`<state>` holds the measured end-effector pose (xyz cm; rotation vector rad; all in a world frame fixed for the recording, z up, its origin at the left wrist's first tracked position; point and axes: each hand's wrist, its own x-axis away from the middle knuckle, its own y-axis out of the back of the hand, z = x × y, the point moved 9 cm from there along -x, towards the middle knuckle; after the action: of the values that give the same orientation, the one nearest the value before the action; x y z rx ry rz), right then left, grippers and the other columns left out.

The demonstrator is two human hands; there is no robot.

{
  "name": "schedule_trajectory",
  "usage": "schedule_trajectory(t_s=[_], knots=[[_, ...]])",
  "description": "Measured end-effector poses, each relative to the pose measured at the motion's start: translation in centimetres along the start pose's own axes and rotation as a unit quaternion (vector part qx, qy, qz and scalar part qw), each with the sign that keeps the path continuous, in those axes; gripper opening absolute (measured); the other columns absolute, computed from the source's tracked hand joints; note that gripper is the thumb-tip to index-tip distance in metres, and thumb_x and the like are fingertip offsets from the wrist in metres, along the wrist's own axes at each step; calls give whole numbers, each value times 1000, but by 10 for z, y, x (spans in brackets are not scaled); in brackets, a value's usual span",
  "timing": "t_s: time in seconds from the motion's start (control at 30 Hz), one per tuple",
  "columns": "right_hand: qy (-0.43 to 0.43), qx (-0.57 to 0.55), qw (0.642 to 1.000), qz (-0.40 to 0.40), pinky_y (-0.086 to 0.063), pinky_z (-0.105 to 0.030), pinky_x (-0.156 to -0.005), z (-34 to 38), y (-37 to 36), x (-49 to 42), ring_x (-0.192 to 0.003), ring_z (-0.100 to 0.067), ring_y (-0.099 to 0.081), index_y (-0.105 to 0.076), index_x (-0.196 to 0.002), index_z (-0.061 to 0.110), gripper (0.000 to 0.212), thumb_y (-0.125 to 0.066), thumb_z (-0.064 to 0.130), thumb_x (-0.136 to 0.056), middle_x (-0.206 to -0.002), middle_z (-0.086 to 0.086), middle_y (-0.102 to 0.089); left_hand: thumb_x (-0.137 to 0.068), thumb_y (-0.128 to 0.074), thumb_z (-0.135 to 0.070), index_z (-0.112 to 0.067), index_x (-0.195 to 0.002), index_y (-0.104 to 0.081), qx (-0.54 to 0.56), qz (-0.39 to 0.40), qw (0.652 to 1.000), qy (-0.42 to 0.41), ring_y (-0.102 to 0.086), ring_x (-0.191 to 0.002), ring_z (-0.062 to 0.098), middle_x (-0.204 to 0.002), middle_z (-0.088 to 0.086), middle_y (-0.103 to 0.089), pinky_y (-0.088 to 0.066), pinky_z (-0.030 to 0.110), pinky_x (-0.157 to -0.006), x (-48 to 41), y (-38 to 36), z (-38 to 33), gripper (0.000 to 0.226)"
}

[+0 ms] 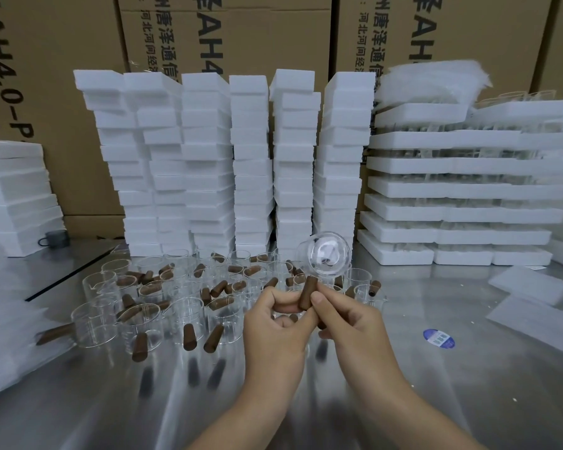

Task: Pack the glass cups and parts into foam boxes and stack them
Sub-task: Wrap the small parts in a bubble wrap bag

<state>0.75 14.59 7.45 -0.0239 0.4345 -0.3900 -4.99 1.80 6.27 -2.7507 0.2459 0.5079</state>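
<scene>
Two bare forearms reach in from the bottom edge over a brushed, reflective steel table (436, 401). The left hand (273, 326) and the right hand (351, 323) meet above it, both with fingers curled, pinching a short brown wooden handle (307, 295) between thumbs and fingertips. The handle stands nearly upright, and a clear round glass cup (329, 254) sits on its upper end, tilted with its mouth or base facing the camera; I cannot tell which. To the right, a blue oval sticker (438, 339) lies flat on the steel.

Just beyond the hands, many clear glass beakers (95, 323) stand crowded together, with loose brown wooden pegs (190, 336) scattered among them and inside some. Flat white foam sheets (530, 284) lie at the far right.

Behind the glassware, tall uneven stacks of white foam boxes (252, 164) rise in columns. Wider white foam trays (462, 186) are layered at right with glassware between them. Brown cardboard cartons (273, 37) with black print fill the wall behind.
</scene>
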Motion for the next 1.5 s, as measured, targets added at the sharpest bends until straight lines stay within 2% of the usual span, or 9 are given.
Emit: schedule_trajectory(t_s=[0.13,0.37,0.5,0.63,0.87,1.07,1.23,1.4,1.5], knots=[[-13,-9,1000,-15,-53,-11,-77,-2,3,-2,-110,-4,-73,-78,-126,22,27,-66,16,-103,-114,7,-81,-83,-90,-2,-2,-94,-74,16,5,1000,21,-78,-76,12,-85,10,-80,-57,16,-67,2,-2,4,19],[-27,-23,999,-33,-53,-13,-67,-4,6,-3,-93,-5,-76,-80,-115,18,19,-72,15,-99,-102,4,-82,-86,-87,-2,3,-95,-72,11,15,1000,25,-80,-80,19,-87,14,-81,-57,18,-69,5,-6,6,19],[-42,-41,997,-40,-52,-35,-65,-6,10,-7,-79,-13,-76,-81,-102,17,11,-73,10,-97,-91,-4,-82,-85,-88,-1,0,-96,-70,-19,55,998,38,-71,-64,11,-82,10,-78,-52,18,-58,4,-15,8,21],[49,56,994,-74,-59,-27,-82,22,38,-18,-94,-10,-75,-79,-101,25,23,-68,4,-100,-98,4,-81,-78,-96,-20,-27,-122,-68,-70,97,991,62,-73,-76,8,-106,-1,-77,-53,18,-63,-1,-17,4,53],[136,192,970,-53,-59,-50,-90,48,54,-21,-101,-15,-71,-73,-111,29,25,-65,7,-103,-112,6,-72,-84,-91,-36,-79,-142,-37,-200,129,969,-69,-76,-92,4,-125,-39,-60,-63,33,-86,-10,-11,-26,90],[140,152,977,-50,-60,-46,-89,48,50,-17,-102,-17,-72,-63,-126,34,35,-71,12,-100,-106,8,-75,-83,-91,-43,-69,-138,-53,-182,127,973,-66,-77,-91,9,-122,-29,-67,-61,30,-84,-12,-7,-24,72],[89,105,990,-5,-56,-53,-101,38,43,-19,-114,-18,-70,-58,-142,33,54,-75,41,-92,-123,4,-72,-81,-89,-48,-54,-145,-53,-77,150,986,10,-80,-98,12,-121,-18,-78,-61,20,-77,-12,-13,-19,74],[84,107,987,84,-56,-15,-90,34,27,-17,-130,0,-61,-58,-144,47,61,-79,46,-87,-143,21,-63,-93,-77,-57,-52,-152,-42,-13,219,973,75,-77,-111,17,-134,-12,-75,-57,32,-84,-5,-26,-11,69],[106,91,988,67,-58,-22,-92,38,30,-19,-128,-7,-63,-63,-140,44,57,-85,36,-88,-135,13,-69,-92,-78,-61,-52,-155,-43,35,235,965,107,-74,-120,16,-141,-13,-71,-59,28,-81,-5,-28,-2,72]])
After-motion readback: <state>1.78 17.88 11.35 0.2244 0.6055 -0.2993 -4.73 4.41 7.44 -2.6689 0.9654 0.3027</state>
